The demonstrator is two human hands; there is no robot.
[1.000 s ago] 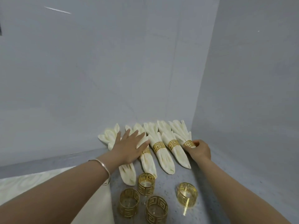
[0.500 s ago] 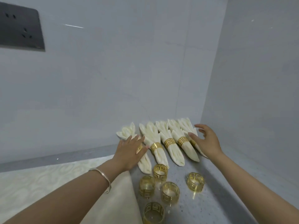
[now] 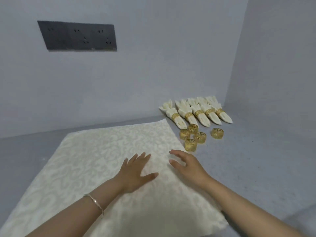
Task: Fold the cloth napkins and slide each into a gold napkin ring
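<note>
Leaving five rolls point(image 3: 196, 112) ringed at 1 o'clock, five rings point(image 3: 193, 135) empty, hands point(image 3: 135, 173) point(image 3: 186, 165) spread over cloth point(image 3: 95, 159).

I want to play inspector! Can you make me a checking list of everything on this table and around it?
Surface: grey counter, set in a wall corner.
Job's things: five ringed napkins in a row by the back wall; five loose gold rings in front of them; flat patterned cloth spread out.
Clutter: nothing seen.
Hands: left hand flat on the cloth, fingers spread; right hand open over the cloth's right edge, holding nothing.
Cables: nothing seen.
Surroundings: dark socket panel on the back wall; bracelet on the left wrist.
</note>
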